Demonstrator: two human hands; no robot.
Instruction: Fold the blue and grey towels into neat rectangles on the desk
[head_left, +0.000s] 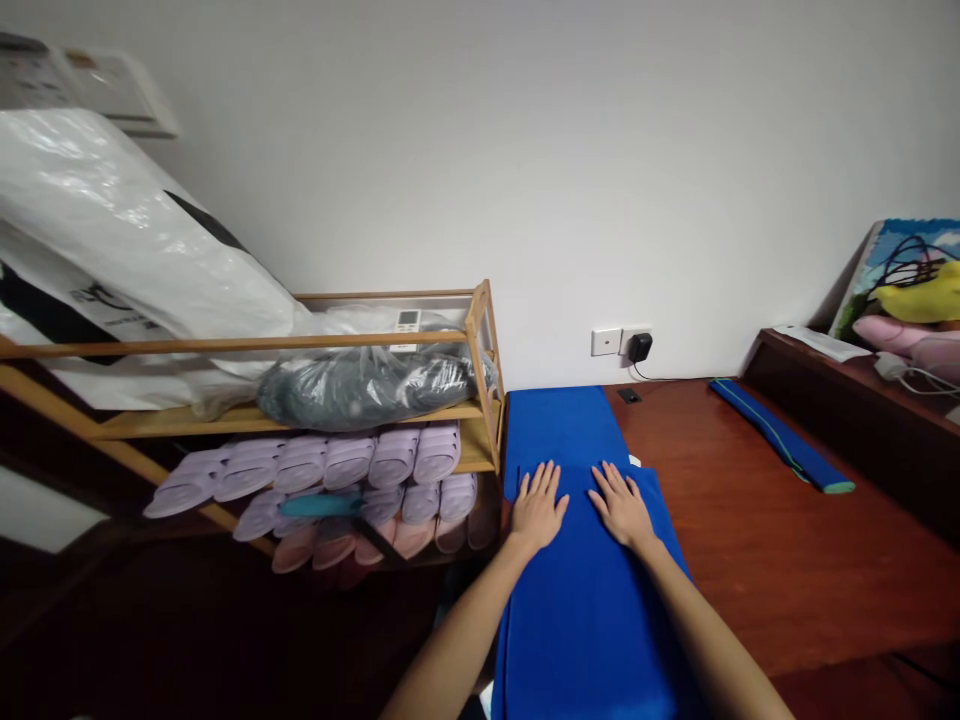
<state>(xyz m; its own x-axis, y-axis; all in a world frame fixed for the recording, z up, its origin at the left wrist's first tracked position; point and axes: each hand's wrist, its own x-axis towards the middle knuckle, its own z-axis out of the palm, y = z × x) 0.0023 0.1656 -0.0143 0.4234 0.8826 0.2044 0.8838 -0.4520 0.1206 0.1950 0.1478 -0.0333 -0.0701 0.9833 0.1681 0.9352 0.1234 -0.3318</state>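
A long blue cloth (pixel 592 600) lies in layers along the left part of a reddish-brown table (pixel 757 560), reaching back to the wall. My left hand (pixel 538 508) rests flat on the cloth near its left side, fingers spread. Level with it on the right, my right hand (pixel 624 508) also lies palm down with its fingers apart. Both hands touch the cloth and hold nothing. A bit of something white shows at the cloth's right edge, beside my right fingertips.
Left of the table stands a wooden rack (pixel 480 380) with purple slippers (pixel 349 460) and plastic-wrapped items. A rolled blue cloth (pixel 780 435) lies at the table's back right. A black plug (pixel 639 347) is in the wall; a raised shelf (pixel 847 400) borders the right.
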